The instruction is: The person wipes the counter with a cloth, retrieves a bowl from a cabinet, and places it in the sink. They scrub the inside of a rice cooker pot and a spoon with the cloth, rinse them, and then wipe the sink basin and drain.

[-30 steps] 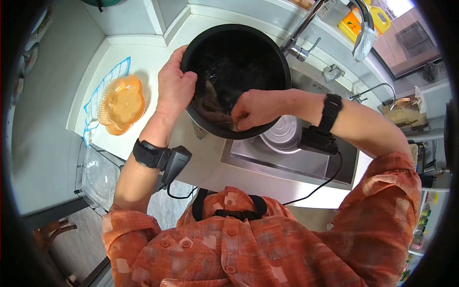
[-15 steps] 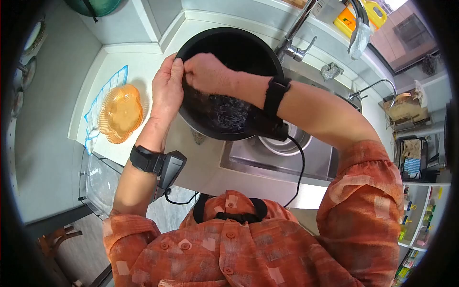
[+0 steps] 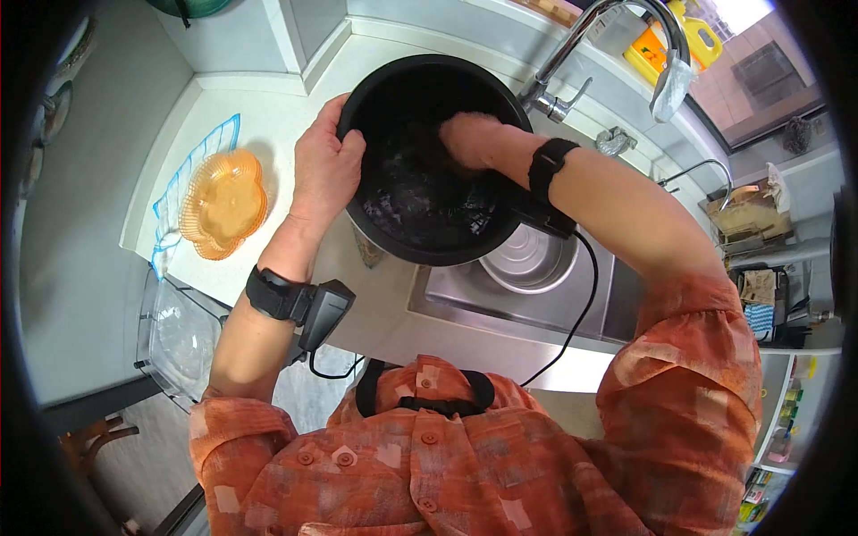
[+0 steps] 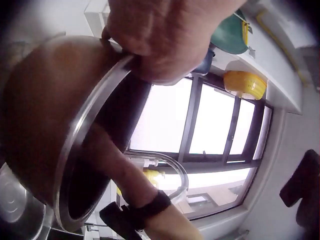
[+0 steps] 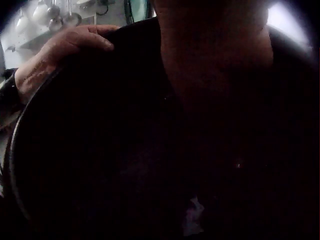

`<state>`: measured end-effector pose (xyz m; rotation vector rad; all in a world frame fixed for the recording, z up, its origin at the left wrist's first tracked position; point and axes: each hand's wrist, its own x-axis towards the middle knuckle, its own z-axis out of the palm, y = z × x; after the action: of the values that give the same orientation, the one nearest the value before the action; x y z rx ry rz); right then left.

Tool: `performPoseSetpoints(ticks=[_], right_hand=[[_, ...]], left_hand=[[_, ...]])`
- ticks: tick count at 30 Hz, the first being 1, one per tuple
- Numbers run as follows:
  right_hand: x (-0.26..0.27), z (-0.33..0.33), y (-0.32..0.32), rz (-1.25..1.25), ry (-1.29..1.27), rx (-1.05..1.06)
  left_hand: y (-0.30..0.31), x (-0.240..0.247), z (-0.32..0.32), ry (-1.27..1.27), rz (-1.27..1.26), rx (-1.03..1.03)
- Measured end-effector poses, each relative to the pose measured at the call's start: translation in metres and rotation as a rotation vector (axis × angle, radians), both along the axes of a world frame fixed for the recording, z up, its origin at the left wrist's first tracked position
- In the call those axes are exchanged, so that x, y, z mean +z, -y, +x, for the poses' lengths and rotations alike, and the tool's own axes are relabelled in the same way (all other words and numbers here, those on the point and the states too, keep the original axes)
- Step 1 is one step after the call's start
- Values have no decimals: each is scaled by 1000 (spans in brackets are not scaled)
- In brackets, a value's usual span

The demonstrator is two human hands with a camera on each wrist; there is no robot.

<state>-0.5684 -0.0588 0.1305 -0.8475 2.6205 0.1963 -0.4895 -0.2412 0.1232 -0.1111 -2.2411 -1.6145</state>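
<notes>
A deep black pot [image 3: 402, 94] with dark, rippling water [image 3: 416, 205] in it is over the counter beside the sink. My left hand [image 3: 326, 170] grips its left rim, thumb over the edge; the left wrist view shows this hand [image 4: 160, 40] at the metal-edged rim [image 4: 80, 127]. Inside the pot, my right hand [image 3: 469, 143] reaches down near the far right wall. Its fingers are hidden in the dark water, so I cannot tell whether they hold anything. The right wrist view is mostly dark, with the right hand [image 5: 215, 55] at the top.
A round metal pan [image 3: 532, 259] sits in the steel sink [image 3: 465, 290], right of the pot. Behind stands the tall faucet [image 3: 554, 103]. An amber flower-shaped bowl [image 3: 223, 201] rests on a blue-edged cloth [image 3: 170, 210] at left. A yellow jug [image 3: 648, 54] is by the window.
My right hand moved from the pot's near side to the left rim beside my left hand, then to the far right inside. The brownish matter seen earlier no longer shows. My left hand stays on the rim.
</notes>
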Motion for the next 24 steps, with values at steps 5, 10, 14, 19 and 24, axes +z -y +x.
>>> performPoseSetpoints(ticks=[5,10,14,19,24], right_hand=[[-16,8,-3,352,218,476],[-12,36,4,134,483,71],[19,19,7,-259,350,-295],[-65,-76,-1,-711,-167,103],[-72,-59,57,-1306,390,-220]], left_hand=[[1,0,2,22,5,29],[4,-7,0,-7,-52,65],[2,-1,4,-11,-75,68],[-7,6,5,-34,-76,54],[-4,3,3,-39,-50,50]])
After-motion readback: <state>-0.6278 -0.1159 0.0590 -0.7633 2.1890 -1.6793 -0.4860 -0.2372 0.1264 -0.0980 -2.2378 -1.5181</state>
